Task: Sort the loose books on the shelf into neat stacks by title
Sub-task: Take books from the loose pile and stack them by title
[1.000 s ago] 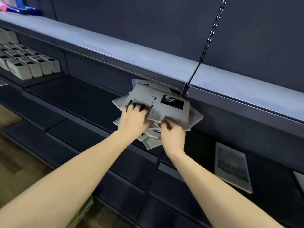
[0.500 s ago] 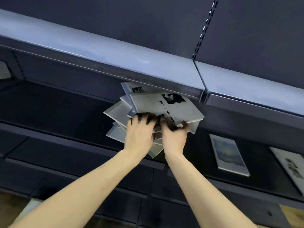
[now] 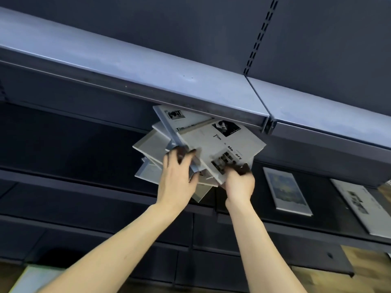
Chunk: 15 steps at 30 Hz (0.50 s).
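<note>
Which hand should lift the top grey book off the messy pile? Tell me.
Right hand, probably: it already grips the top grey book at its near edge, while the left hand steadies the fanned pile beneath.

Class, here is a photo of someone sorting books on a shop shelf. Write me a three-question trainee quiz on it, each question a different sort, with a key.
1. True or false: the pile of grey books is squared up neatly.
2. Which grips the pile's right corner? A) left hand B) right hand
3. Fill in: the blue-cover book lies flat to the pile's ____.

Key: 1 false; 2 B; 3 right.
</note>
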Motion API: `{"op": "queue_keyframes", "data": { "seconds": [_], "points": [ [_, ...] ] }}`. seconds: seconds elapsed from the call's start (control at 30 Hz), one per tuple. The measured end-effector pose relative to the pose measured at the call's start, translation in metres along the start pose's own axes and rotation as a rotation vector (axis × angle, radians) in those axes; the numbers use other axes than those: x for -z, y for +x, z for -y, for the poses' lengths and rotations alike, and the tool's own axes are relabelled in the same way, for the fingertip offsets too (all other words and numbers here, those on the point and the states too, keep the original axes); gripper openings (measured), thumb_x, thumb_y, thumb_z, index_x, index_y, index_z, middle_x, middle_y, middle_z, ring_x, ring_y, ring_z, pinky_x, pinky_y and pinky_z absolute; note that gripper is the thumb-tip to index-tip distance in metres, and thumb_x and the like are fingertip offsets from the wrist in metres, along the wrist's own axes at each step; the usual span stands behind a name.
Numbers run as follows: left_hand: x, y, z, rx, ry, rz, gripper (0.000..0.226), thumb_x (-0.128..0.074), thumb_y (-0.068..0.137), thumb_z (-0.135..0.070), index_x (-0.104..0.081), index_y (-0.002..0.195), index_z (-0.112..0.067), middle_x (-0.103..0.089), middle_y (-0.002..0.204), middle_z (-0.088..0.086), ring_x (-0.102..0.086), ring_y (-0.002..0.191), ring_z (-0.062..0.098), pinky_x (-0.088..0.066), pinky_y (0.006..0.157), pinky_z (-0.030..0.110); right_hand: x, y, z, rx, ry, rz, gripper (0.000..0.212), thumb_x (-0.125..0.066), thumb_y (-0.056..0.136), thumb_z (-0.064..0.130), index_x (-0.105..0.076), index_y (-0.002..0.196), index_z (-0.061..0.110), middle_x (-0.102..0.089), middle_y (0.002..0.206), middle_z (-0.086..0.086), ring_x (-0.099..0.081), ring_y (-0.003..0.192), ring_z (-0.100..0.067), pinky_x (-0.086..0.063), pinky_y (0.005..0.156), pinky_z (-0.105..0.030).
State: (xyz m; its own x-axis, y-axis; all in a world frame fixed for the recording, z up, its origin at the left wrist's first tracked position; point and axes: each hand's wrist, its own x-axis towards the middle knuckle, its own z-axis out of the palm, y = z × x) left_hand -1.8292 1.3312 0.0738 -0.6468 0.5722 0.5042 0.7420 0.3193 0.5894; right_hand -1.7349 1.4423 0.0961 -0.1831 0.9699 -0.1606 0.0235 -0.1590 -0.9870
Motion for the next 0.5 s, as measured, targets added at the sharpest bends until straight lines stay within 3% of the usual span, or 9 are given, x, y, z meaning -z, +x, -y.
{"op": "queue_keyframes", "data": {
  "seconds": [0.07, 0.17, 0.23, 0.3, 0.37, 0.4, 0.5],
  "points": [
    [0.004, -0.001, -0.004, 0.130, -0.117, 0.034, 0.060, -0.068, 0.085, -0.033, -0.045, 0.140, -0.029, -0.046, 0.129, 0.005, -0.044, 0.119, 0.022, -0.047, 0.097, 0.039, 0.007, 0.004, 0.008, -0.052, 0.069, -0.007, 0.026, -0.058, 0.087, 0.003, -0.066, 0.102, 0.023, -0.071, 0.102, 0.000, -0.067, 0.096, -0.022, -0.059, 0.085, -0.043],
    [0.005, 0.003, -0.014, 0.351, -0.324, 0.150, 0.064, -0.061, 0.088, -0.047, -0.036, 0.143, -0.028, -0.056, 0.121, -0.003, -0.055, 0.111, 0.018, -0.049, 0.094, 0.036, 0.017, 0.004, 0.026, -0.103, 0.163, 0.043, 0.033, -0.045, 0.091, -0.010, -0.063, 0.097, 0.016, -0.064, 0.104, -0.004, -0.065, 0.094, -0.025, -0.060, 0.061, -0.033],
    [0.003, 0.009, -0.021, 0.462, -0.479, 0.185, 0.066, -0.055, 0.087, -0.057, -0.032, 0.143, -0.032, -0.059, 0.120, -0.006, -0.062, 0.104, 0.017, -0.052, 0.092, 0.039, 0.025, 0.004, 0.038, -0.101, 0.181, 0.053, 0.037, -0.039, 0.093, -0.015, -0.060, 0.090, 0.017, -0.062, 0.099, -0.003, -0.064, 0.088, -0.024, -0.060, 0.060, -0.032],
    [-0.001, 0.015, -0.025, 0.524, -0.622, 0.153, 0.059, -0.055, 0.092, -0.047, -0.028, 0.143, -0.036, -0.063, 0.117, -0.002, -0.071, 0.087, 0.016, -0.058, 0.078, 0.034, 0.030, 0.006, 0.046, -0.092, 0.202, 0.050, 0.036, -0.039, 0.093, -0.015, -0.060, 0.091, 0.014, -0.062, 0.098, -0.005, -0.066, 0.087, -0.027, -0.060, 0.061, -0.032],
    [0.000, 0.017, -0.029, 0.569, -0.686, 0.133, 0.057, -0.053, 0.098, -0.023, -0.024, 0.146, -0.033, -0.066, 0.109, 0.005, -0.070, 0.066, 0.008, -0.055, 0.058, 0.021, 0.034, 0.010, 0.051, -0.081, 0.225, 0.058, 0.034, -0.040, 0.094, -0.014, -0.063, 0.101, 0.010, -0.064, 0.099, -0.004, -0.067, 0.089, -0.028, -0.060, 0.059, -0.030],
    [0.001, 0.017, -0.028, 0.581, -0.672, 0.132, 0.059, -0.051, 0.099, -0.015, -0.022, 0.147, -0.032, -0.066, 0.109, 0.008, -0.069, 0.062, 0.006, -0.054, 0.055, 0.020, 0.035, 0.012, 0.053, -0.076, 0.236, 0.065, 0.035, -0.040, 0.094, -0.014, -0.064, 0.110, 0.007, -0.064, 0.100, -0.003, -0.066, 0.090, -0.027, -0.060, 0.057, -0.028],
    [0.010, 0.013, -0.014, 0.583, -0.537, 0.193, 0.063, -0.048, 0.095, -0.010, -0.024, 0.149, -0.030, -0.064, 0.116, 0.009, -0.070, 0.071, 0.013, -0.060, 0.069, 0.035, 0.036, 0.021, 0.055, -0.097, 0.272, 0.088, 0.042, -0.044, 0.094, -0.013, -0.059, 0.129, 0.003, -0.065, 0.116, -0.010, -0.066, 0.100, -0.032, -0.058, 0.053, -0.026]
  ]
}}
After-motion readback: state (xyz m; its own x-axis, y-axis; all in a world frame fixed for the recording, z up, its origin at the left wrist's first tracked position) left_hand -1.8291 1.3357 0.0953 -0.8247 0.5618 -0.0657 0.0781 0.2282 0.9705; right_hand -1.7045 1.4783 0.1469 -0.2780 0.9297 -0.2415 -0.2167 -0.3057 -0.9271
